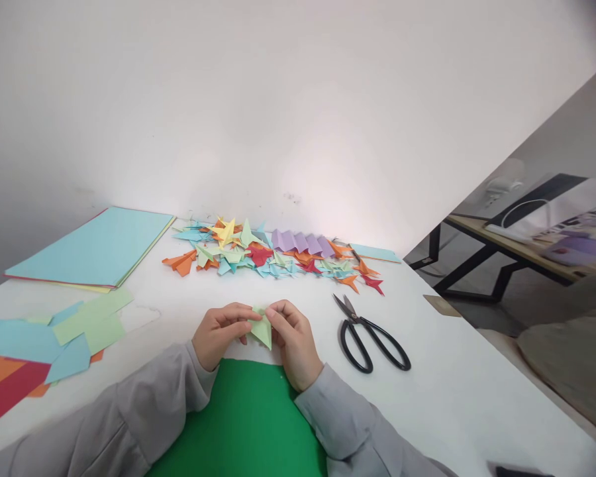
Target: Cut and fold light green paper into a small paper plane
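Note:
Between my two hands is a small piece of light green folded paper (pixel 262 331), its pointed end toward me. My left hand (pixel 222 332) pinches its left side between thumb and fingers. On the other side, my right hand (pixel 294 338) grips the upper right edge with thumb and forefinger. The paper is held just above the white table, near the top of a green sheet (pixel 248 414). Black-handled scissors (pixel 361 324) lie to the right of my right hand, blades apart and pointing away. Fingers cover parts of the folds.
Folded paper shapes in several colours (pixel 261 255) lie along the wall, with a pleated purple strip (pixel 302 243) among them. A stack of large blue sheets (pixel 99 242) is at the back left. Loose cut pieces (pixel 74 351) spread at the left. Another table (pixel 506 248) stands beyond the right edge.

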Action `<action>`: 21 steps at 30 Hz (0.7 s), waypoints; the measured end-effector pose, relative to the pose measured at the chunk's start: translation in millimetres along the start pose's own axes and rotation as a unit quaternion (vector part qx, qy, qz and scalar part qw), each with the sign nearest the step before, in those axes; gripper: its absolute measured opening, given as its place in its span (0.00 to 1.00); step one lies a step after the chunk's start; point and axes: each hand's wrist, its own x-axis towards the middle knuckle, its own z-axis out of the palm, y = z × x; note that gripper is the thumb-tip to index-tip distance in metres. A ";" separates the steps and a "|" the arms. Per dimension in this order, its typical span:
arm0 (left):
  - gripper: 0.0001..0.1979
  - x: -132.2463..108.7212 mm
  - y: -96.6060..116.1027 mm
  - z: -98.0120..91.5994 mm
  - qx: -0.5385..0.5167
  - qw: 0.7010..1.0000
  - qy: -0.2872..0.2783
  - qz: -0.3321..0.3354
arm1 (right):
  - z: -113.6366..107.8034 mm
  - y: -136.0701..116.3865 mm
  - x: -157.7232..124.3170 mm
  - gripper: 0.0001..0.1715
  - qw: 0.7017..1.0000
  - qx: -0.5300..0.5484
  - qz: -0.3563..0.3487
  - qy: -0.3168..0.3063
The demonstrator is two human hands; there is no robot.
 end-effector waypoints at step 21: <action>0.10 3.3 -2.1 -4.1 -0.087 0.993 0.045 -0.060 | -0.6 -2.8 -1.3 0.09 0.995 -0.055 0.047 -0.064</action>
